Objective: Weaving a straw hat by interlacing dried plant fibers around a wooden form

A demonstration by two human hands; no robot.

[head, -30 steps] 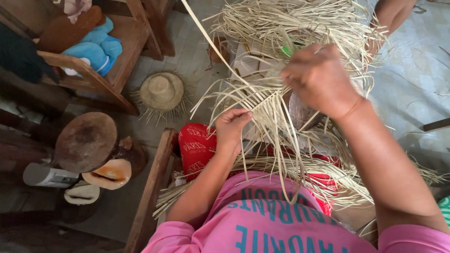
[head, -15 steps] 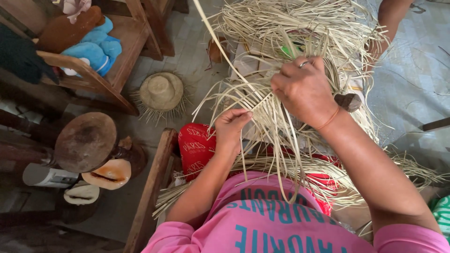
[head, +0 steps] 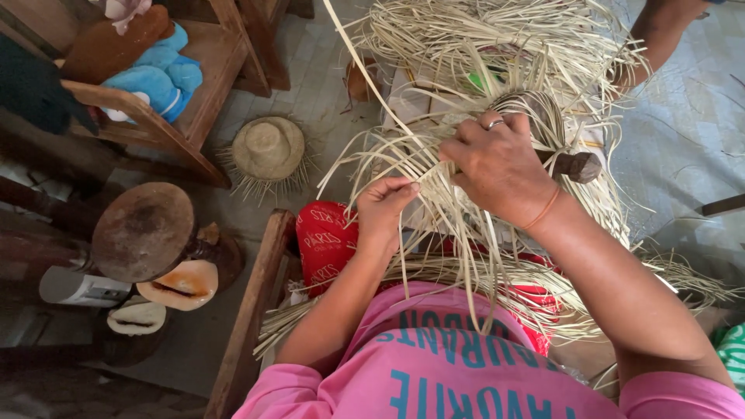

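Right hand lowered and drawn leftward over the straw bundle.

Shifted across one second from high at the right of the view down to the centre: right hand (head: 500, 167), previously raised with knuckles outward, now resting lower on the pale straw strands (head: 458, 225) with fingers curled around a few of them and the ringed finger uppermost. Brought close to the left hand (head: 386, 206), where a wider gap showed before. Exposed beside the right wrist by this shift: a dark wooden block (head: 576, 164), hidden a second ago and partly visible half a second ago. Long single strand (head: 365, 66) rising to the upper edge, slightly steeper than earlier.
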